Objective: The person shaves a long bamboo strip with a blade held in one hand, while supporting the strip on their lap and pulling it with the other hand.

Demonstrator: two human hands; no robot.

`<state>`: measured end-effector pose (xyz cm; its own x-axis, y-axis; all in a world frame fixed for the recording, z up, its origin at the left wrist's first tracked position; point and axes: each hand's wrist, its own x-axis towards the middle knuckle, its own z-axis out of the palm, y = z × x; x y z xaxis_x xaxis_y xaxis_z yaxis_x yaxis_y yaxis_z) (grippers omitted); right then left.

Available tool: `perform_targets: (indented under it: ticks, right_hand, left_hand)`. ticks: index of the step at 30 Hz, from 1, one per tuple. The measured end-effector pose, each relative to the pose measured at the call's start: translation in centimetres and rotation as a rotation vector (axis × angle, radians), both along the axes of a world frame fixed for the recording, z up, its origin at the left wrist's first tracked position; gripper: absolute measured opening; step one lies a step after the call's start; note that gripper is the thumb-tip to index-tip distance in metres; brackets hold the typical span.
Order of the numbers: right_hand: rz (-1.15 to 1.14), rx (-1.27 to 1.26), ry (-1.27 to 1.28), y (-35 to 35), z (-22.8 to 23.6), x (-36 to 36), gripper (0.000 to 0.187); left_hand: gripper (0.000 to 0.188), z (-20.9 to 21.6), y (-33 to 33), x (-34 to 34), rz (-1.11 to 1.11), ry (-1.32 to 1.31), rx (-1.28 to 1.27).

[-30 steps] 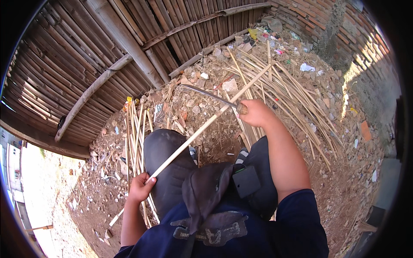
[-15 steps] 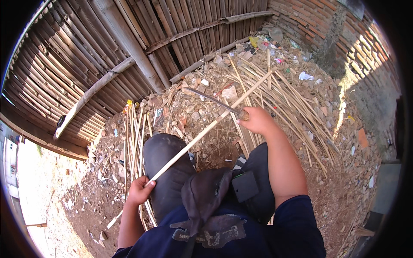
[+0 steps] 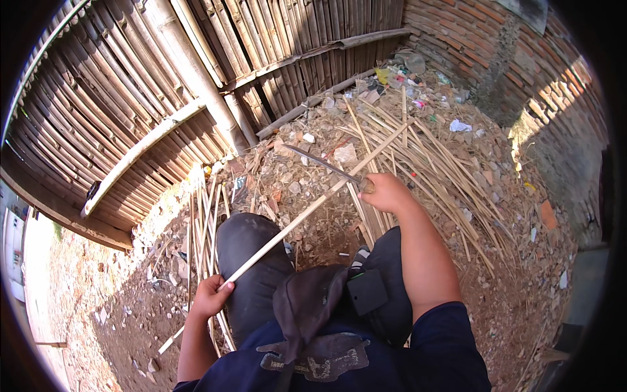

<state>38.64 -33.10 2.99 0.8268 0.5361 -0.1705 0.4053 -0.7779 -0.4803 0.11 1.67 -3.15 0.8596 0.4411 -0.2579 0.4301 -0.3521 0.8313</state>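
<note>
Head: strip (image 3: 287, 230) seemingly through left hand (image 3: 210, 296)

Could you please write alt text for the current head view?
A person's left hand grips a long pale strip, the right hand holding a knife across it. More strips lie on littered ground near a slatted wall.

Left hand (image 3: 211, 297) low, right hand (image 3: 386, 193) farther forward, both in grips
</note>
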Motion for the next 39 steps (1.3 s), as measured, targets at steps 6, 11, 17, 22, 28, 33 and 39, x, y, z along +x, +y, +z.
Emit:
perform_targets:
  ticks: [6, 11, 17, 22, 28, 33, 39]
  right_hand:
    - [0.184, 0.057, -0.093, 0.8, -1.2, -0.9, 0.045]
    - [0.209, 0.101, -0.082, 1.2, -0.3, -1.4, 0.047]
    - [0.138, 0.051, -0.035, 0.0, -0.7, -0.1, 0.045]
    - [0.099, 0.033, -0.055, 0.1, -0.6, -0.3, 0.045]
    - [0.082, 0.060, -0.096, 0.2, -0.6, -0.6, 0.045]
    - [0.109, 0.017, -0.042, 0.6, -0.2, -0.7, 0.044]
    - [0.143, 0.156, -0.143, -0.4, -2.1, 0.5, 0.054]
  left_hand:
    - [0.037, 0.5, 0.0, 0.0, -0.038, 0.036, 0.003]
    - [0.037, -0.7, 0.6, -0.6, -0.035, -0.014, -0.055]
    - [0.042, -0.4, 0.6, -0.3, -0.030, -0.014, -0.041]
    - [0.042, 0.3, 0.0, 0.0, -0.009, -0.014, -0.065]
    - [0.041, -0.3, 0.2, -0.1, -0.013, -0.030, -0.061]
    - [0.038, -0.5, 0.5, -0.4, -0.037, 0.010, -0.044]
    - [0.038, 0.0, 0.3, -0.1, -0.039, 0.012, -0.020]
